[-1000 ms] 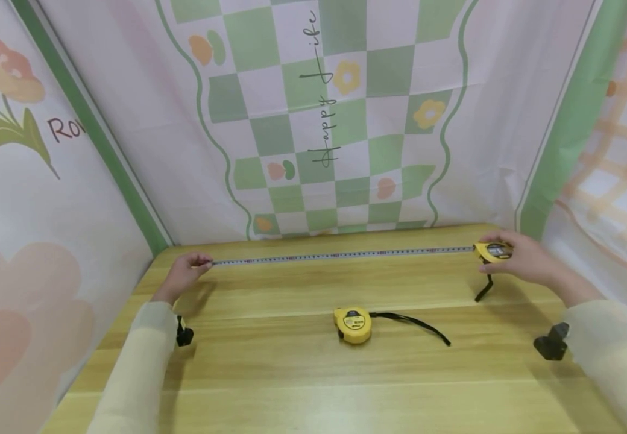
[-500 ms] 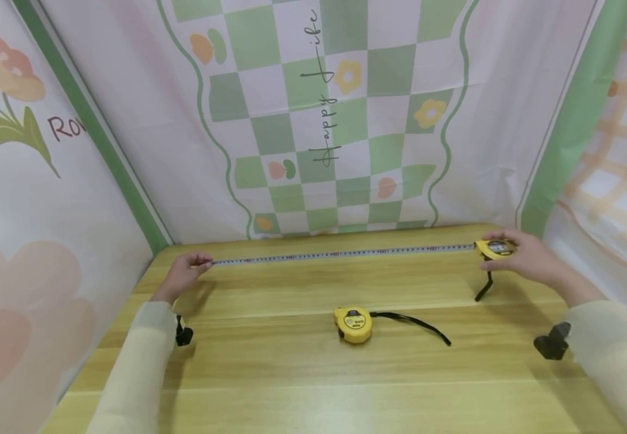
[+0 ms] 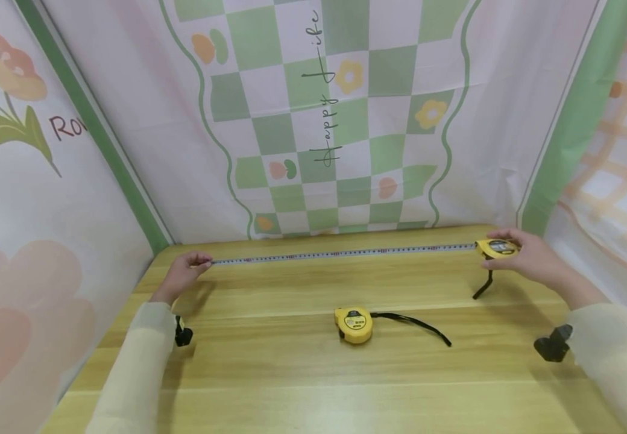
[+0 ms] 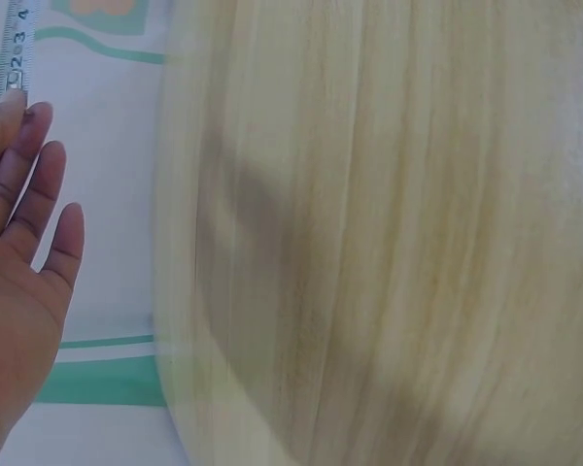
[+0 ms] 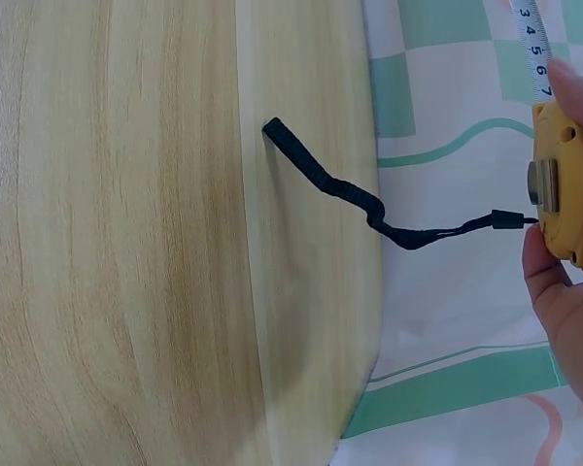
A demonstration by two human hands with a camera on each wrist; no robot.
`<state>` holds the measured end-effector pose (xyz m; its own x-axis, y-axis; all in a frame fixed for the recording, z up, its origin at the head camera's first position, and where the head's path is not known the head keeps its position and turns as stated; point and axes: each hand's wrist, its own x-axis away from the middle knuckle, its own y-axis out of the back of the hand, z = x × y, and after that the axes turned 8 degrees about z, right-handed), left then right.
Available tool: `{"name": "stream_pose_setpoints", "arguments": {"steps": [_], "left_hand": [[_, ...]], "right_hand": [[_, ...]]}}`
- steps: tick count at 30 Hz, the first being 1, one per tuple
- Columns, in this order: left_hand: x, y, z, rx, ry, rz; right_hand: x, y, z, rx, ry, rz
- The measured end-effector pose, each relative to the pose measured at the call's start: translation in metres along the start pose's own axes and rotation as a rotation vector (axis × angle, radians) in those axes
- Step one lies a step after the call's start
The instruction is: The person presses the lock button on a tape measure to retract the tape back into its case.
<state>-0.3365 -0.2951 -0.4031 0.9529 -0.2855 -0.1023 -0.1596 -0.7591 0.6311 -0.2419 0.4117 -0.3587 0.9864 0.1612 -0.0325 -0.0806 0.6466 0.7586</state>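
Observation:
A yellow tape measure (image 3: 497,248) sits in my right hand (image 3: 533,260), gripped between thumb and fingers. Its pale, numbered blade (image 3: 337,254) runs straight leftward across the far part of the table to my left hand (image 3: 180,275). There the thumb and index finger pinch the blade's end; in the left wrist view the other fingers (image 4: 49,194) stand apart from it. A black wrist strap (image 5: 321,180) hangs from the case in the right wrist view. Nearer the table's middle lies a second yellow tape measure (image 3: 354,325), its black strap (image 3: 416,323) stretched to the right.
The wooden table (image 3: 270,386) ends at a hanging cloth (image 3: 302,150) with green checks behind it. Printed cloth walls stand on both sides. Black wrist cameras show on the left wrist (image 3: 183,333) and the right wrist (image 3: 554,343).
The right hand has shifted very slightly right with the tape measure, and its strap has swung a little. The left hand and the second tape measure look unmoved.

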Motion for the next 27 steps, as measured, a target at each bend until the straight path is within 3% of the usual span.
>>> {"name": "stream_pose_setpoints", "arguments": {"steps": [13, 27], "left_hand": [[0.0006, 0.0006, 0.0017, 0.024, 0.027, -0.005], [-0.0009, -0.0007, 0.0008, 0.022, 0.003, -0.006]], "right_hand": [[0.0005, -0.0011, 0.0028, 0.018, -0.008, -0.009], [0.0036, -0.0012, 0.0083, 0.019, -0.017, -0.003]]}}
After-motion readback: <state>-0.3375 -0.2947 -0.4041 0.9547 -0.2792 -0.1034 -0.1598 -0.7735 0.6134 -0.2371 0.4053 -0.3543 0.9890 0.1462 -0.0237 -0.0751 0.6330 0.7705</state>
